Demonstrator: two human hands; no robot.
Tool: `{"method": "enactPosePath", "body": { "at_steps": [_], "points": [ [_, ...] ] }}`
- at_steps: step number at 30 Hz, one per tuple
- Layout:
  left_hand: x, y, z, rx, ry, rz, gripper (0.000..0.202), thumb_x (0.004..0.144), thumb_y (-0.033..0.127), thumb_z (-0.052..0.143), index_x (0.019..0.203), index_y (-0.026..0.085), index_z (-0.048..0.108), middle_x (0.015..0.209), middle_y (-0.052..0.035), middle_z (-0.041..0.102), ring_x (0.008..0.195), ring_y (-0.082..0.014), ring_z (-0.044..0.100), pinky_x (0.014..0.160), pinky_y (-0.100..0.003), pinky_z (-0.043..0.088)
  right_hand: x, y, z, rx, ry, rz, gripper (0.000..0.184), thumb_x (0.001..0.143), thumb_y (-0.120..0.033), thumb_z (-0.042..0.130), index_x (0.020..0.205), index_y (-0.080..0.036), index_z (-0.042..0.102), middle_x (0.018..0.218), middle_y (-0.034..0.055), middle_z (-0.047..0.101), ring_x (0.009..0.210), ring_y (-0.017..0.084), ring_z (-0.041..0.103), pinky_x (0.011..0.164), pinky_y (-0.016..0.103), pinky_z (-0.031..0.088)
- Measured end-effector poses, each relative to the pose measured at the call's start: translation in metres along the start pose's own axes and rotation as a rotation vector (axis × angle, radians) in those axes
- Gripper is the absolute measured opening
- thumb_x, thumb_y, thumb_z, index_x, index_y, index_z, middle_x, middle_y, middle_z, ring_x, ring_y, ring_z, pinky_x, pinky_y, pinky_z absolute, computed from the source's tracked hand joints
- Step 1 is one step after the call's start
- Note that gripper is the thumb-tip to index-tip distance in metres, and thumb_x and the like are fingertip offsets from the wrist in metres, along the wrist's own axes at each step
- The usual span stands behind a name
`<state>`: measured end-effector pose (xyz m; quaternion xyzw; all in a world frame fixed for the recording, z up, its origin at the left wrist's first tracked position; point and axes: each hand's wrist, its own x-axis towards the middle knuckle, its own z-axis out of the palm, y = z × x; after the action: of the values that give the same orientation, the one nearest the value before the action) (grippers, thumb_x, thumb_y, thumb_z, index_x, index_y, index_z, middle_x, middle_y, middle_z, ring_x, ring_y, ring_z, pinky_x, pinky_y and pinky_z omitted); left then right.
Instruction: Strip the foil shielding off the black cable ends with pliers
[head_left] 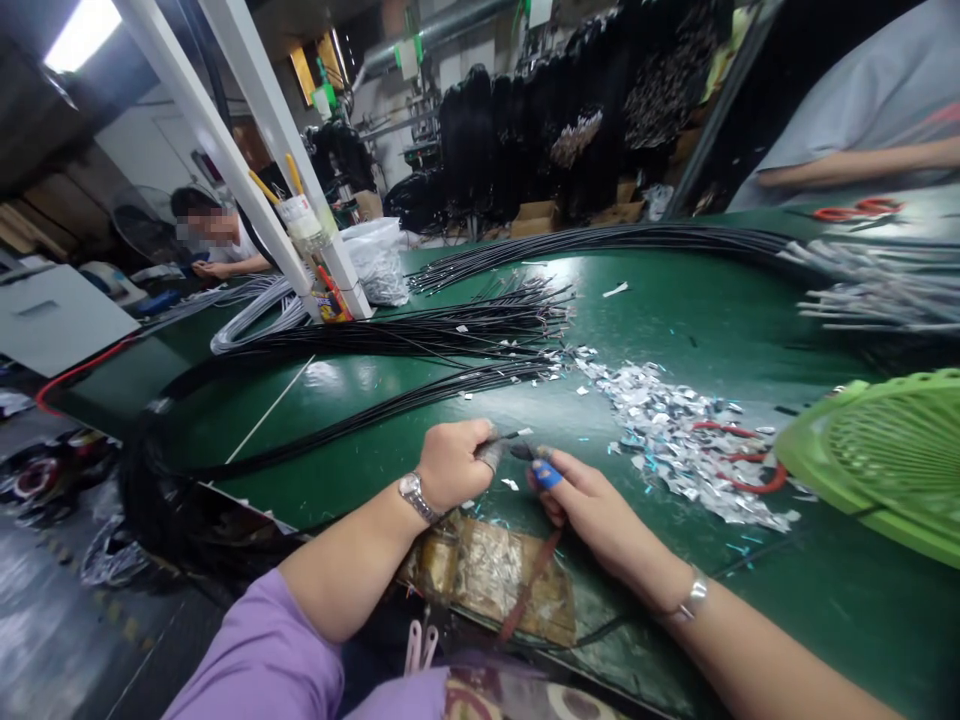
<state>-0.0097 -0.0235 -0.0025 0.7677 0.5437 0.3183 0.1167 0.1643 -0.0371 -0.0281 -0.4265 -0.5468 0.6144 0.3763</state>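
My left hand (452,463) is closed around the end of a thin black cable (517,434), its bare tip sticking out to the right. My right hand (581,495), with blue tape on a fingertip, pinches closed right next to that cable tip; what it holds is too small to name. Both hands rest near the front edge of the green table (675,300). Bundles of black cables (390,345) lie across the table behind my hands.
A pile of silver foil scraps (675,430) with red scissors (739,460) lies to the right, beside a green fan (885,455). White posts (247,150), a plastic bag (375,260) and grey cables (877,290) stand farther back. Other people sit at far left and far right.
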Motion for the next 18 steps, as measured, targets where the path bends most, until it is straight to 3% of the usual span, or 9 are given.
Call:
{"method": "enactPosePath", "body": {
  "at_steps": [6, 13, 18],
  "points": [
    [-0.0038, 0.0023, -0.0009, 0.348, -0.012, 0.164, 0.011, 0.074, 0.020, 0.051, 0.071, 0.019, 0.061, 0.064, -0.0026, 0.063, 0.061, -0.0144, 0.057, 0.056, -0.025, 0.038, -0.0039, -0.0015, 0.0066, 0.196, -0.003, 0.093, 0.049, 0.065, -0.065, 0.066, 0.079, -0.019, 0.054, 0.051, -0.0084, 0.038, 0.045, 0.006, 0.029, 0.041, 0.021, 0.024],
    [-0.0065, 0.0054, -0.0005, 0.434, -0.006, 0.272, 0.012, 0.069, 0.017, 0.050, 0.072, 0.019, 0.061, 0.064, -0.0026, 0.064, 0.060, -0.0150, 0.058, 0.055, -0.025, 0.038, -0.0038, -0.0051, 0.0086, 0.313, 0.033, 0.140, 0.051, 0.056, -0.064, 0.073, 0.070, -0.019, 0.053, 0.053, -0.0077, 0.040, 0.044, 0.005, 0.028, 0.039, 0.019, 0.021],
    [-0.0070, 0.0057, -0.0006, 0.449, -0.030, 0.279, 0.012, 0.072, 0.018, 0.049, 0.073, 0.019, 0.061, 0.063, -0.0035, 0.063, 0.060, -0.0152, 0.058, 0.055, -0.025, 0.039, -0.0042, -0.0063, 0.0090, 0.305, 0.026, 0.142, 0.050, 0.057, -0.063, 0.073, 0.071, -0.019, 0.053, 0.050, -0.0083, 0.038, 0.044, 0.005, 0.026, 0.040, 0.020, 0.019]
  ]
}}
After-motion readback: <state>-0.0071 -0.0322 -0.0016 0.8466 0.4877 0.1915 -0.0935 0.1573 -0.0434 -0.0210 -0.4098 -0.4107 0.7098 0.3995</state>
